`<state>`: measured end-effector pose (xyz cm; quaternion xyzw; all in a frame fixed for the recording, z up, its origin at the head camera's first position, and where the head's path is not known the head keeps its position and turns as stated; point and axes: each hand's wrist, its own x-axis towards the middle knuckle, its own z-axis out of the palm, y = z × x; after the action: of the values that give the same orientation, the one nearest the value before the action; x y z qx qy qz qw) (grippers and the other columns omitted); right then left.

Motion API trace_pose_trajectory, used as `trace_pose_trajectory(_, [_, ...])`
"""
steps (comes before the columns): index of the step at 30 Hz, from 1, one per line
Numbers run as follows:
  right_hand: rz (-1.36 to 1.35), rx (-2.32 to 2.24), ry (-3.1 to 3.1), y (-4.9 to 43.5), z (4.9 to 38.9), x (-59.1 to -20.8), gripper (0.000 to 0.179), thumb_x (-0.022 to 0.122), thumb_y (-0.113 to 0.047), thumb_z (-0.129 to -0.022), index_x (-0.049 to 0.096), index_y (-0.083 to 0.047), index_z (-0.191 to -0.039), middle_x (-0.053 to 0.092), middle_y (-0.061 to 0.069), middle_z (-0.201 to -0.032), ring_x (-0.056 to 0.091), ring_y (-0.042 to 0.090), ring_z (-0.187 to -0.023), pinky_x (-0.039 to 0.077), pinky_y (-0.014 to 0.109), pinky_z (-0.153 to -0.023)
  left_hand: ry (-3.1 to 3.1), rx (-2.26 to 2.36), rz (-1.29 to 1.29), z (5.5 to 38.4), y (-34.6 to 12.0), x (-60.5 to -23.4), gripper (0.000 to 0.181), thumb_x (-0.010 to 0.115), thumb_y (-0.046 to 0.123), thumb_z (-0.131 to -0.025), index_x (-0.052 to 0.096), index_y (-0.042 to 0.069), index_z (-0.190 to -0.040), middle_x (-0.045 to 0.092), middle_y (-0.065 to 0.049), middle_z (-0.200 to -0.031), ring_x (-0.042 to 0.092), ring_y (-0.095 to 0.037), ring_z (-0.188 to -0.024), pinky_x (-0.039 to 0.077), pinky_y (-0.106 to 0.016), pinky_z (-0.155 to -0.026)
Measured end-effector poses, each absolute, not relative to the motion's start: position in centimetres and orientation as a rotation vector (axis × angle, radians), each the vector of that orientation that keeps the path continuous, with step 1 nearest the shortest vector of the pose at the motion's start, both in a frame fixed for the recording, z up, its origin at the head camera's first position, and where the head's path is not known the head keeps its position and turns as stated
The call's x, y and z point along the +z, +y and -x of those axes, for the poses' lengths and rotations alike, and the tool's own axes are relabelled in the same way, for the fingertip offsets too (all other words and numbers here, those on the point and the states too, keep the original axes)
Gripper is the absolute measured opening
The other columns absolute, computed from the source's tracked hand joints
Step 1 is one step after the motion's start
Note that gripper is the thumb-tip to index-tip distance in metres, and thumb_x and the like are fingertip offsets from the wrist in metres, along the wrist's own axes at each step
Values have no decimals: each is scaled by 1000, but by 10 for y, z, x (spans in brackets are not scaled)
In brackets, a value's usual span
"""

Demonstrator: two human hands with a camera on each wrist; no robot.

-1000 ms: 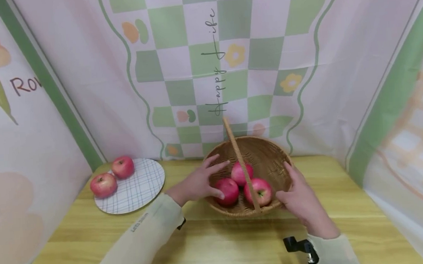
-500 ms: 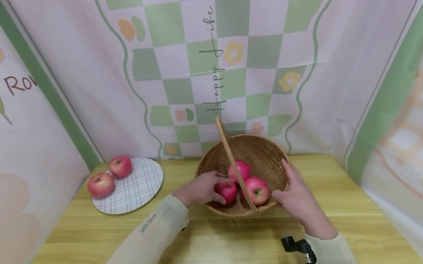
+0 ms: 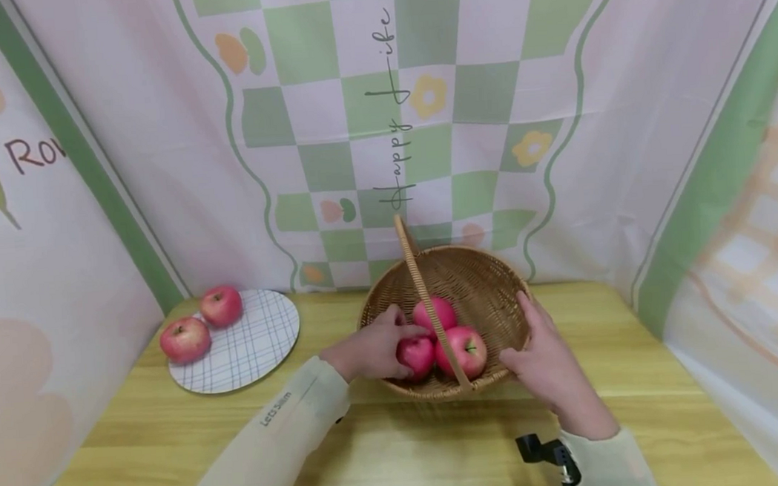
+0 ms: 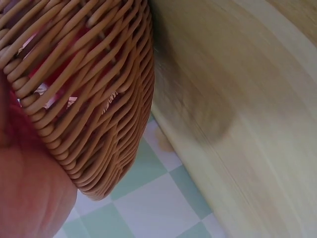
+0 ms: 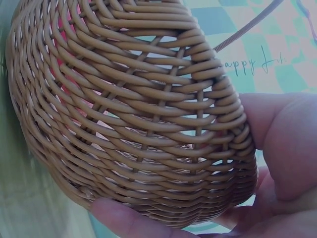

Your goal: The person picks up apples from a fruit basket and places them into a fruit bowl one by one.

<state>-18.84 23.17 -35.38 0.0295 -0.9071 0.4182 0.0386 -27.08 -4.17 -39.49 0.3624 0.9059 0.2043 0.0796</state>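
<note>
1. Head view: I have the basket [image 3: 492,289] at the back of the wooden table [image 3: 409,457], with three red apples inside, close together, under the handle [image 3: 414,271].
2. Head view: my left hand [image 3: 377,351] reaches in over the basket's left side, fingers and thumb curled round the left apple [image 3: 415,356]. The back apple [image 3: 445,312] and the front apple [image 3: 469,355] are right beside it.
3. Head view: my right hand [image 3: 548,359] grips the basket's right side, finger and thumb spread along the rim. The two hands are apart, one on each side.
4. Head view: well over to the left lies a round checked plate [image 3: 255,348] bearing a far plate apple [image 3: 222,306] and, at its left edge, a near plate apple [image 3: 185,339].
5. Left wrist view: I get the basket's woven wall, red showing through the gaps, and part of the left hand against the rim; its fingertips are hidden here.
6. Right wrist view: the right hand holds the wall, one finger lying along the outside. Behind it hangs the printed cloth [image 5: 252,29].
</note>
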Motion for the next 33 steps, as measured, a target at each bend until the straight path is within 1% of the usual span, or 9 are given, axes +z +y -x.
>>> trace_pose_trajectory(5, [-81,1270,-2796,231,188,-353,110,67,2,-76,-1,-11,-161,-4,24,-163,14,55,-140,21,70,-106,2707,635,-1093,273,-41,-393,64,85,25,-76,58,24,-134,45,-5,-128,46,-23,-115,46,-34,-92])
trace_pose_trajectory(10, [-74,1265,-2798,232,188,-352,109,67,1,-76,-2,-10,-160,-4,24,-162,15,54,-140,20,69,-107,2705,661,-1135,275,-42,-393,64,86,24,-74,53,20,-128,54,-4,-125,51,-22,-114,47,-36,-93])
trace_pose_trajectory(15, [-68,1282,-2797,232,188,-352,109,67,2,-76,-2,-10,-160,-4,24,-163,13,54,-141,19,69,-107,2650,784,-1125,275,-48,-394,76,84,24,-76,51,33,-144,47,-3,-127,52,-20,-108,48,-35,-90])
trace_pose_trajectory(17, [-65,1300,-2791,232,188,-352,108,66,3,-77,-2,-9,-160,-4,24,-163,17,54,-139,30,65,-104,2613,878,-1098,276,-50,-394,78,82,23,-77,50,42,-146,44,-3,-128,53,-21,-106,49,-34,-87])
trace_pose_trajectory(19, [-60,1310,-2787,232,188,-352,108,65,3,-77,-1,-9,-160,-4,23,-163,21,53,-138,38,61,-100,2578,973,-1071,276,-53,-392,75,80,23,-77,52,43,-144,43,-2,-127,55,-21,-104,50,-33,-86])
trace_pose_trajectory(22, [-53,1321,-2786,231,188,-352,108,65,4,-76,-1,-9,-160,-4,23,-163,24,52,-136,43,59,-95,2531,1089,-1034,277,-55,-389,66,79,22,-77,57,39,-137,43,-3,-126,56,-23,-103,51,-33,-84])
trace_pose_trajectory(26, [-50,1323,-2792,231,188,-352,109,66,4,-76,-2,-9,-160,-5,22,-163,18,53,-139,33,65,-103,2470,1200,-1024,278,-56,-387,62,79,20,-76,54,30,-132,48,-2,-126,56,-20,-105,52,-34,-84])
trace_pose_trajectory(30, [-46,1326,-2793,231,187,-352,108,65,5,-77,-2,-9,-160,-5,23,-163,23,53,-137,44,58,-95,2423,1338,-962,279,-57,-389,64,80,18,-77,45,21,-130,51,-3,-126,59,-19,-104,52,-33,-84])
trace_pose_trajectory(33, [-36,1364,-2787,231,187,-352,107,64,6,-78,-3,-9,-160,-6,22,-163,27,53,-133,54,48,-79,2404,1441,-898,279,-57,-390,67,82,18,-77,39,17,-128,50,-7,-124,60,-21,-103,52,-35,-85])
